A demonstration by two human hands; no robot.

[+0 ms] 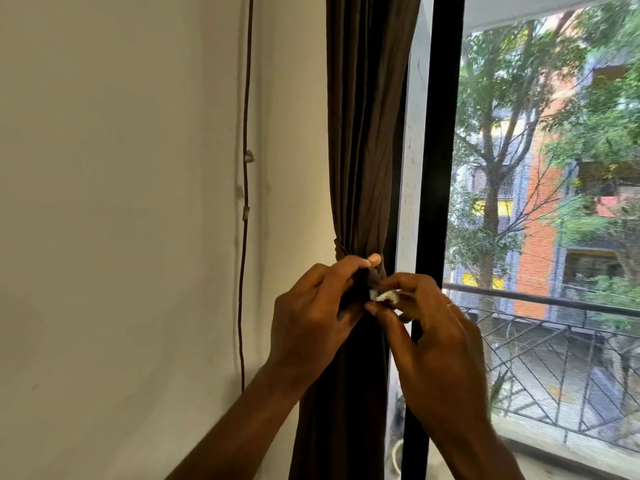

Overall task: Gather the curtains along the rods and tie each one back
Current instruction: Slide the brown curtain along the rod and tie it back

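**Hands on the tieback (346, 251), with the join not yet made**

Left hand (311, 306) curls its fingers round a dark end of the band, with the thumb lifted against the cloth. Right hand (433, 323) meets it just beside, pinching a small white piece (383, 296) between thumb and fingertips. Whether that piece is a fastening patch or a sewn tag I cannot tell. Both hands are closed on something and neither is free.

The tieback wraps the brown curtain (360, 150) just above the knuckles. The curtain hangs gathered into a narrow bundle between the wall (121, 202) and the black window frame (440, 133).

The risk, as I judge it, sits in the join. If the two ends are let go before they grip each other, the band would slacken and the folds would spread back across the glass. Pulling too hard to one side could drag the bundle off line or let the band slip down the smooth cloth. The hands also hide the join from the person's own view, so a bad overlap could go unnoticed.

A thin cord (246, 98) runs down the wall to the left, held by small clips (248, 156), well apart from the work.

Beyond the glass are a balcony railing (554, 301), trees (502, 98) and an orange building (540, 216).

No brand, label or writing can be read anywhere. The white piece shows no legible print.
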